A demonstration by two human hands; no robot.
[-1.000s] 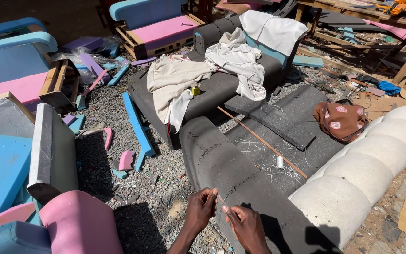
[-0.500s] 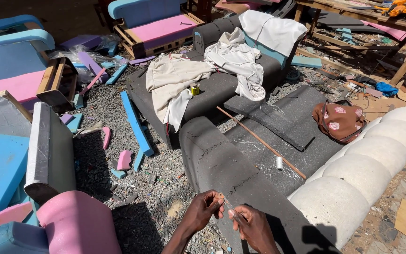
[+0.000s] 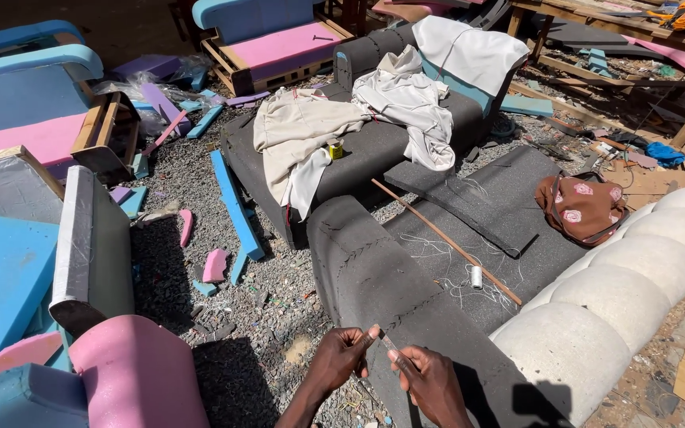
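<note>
gravel is surrounding the grey foam arm [image 3: 374, 277]; both hands, left hand [image 3: 341, 357] and right hand [image 3: 430, 382], are still pinching a thin needle [image 3: 386, 342], barely shifting.

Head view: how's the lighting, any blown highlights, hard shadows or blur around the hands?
Head view: hard sunlight; the white cloth and tufted white cushion are nearly blown out. Deep shadow covers the gravel beside the left hand. Right hand is sharp, though the thin item pinched between both hands is too small to identify.

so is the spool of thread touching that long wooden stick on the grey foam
Cannot tell. In the head view the white thread spool sits right against the wooden stick on the grey foam seat, but no gap or contact shows plainly.
</note>
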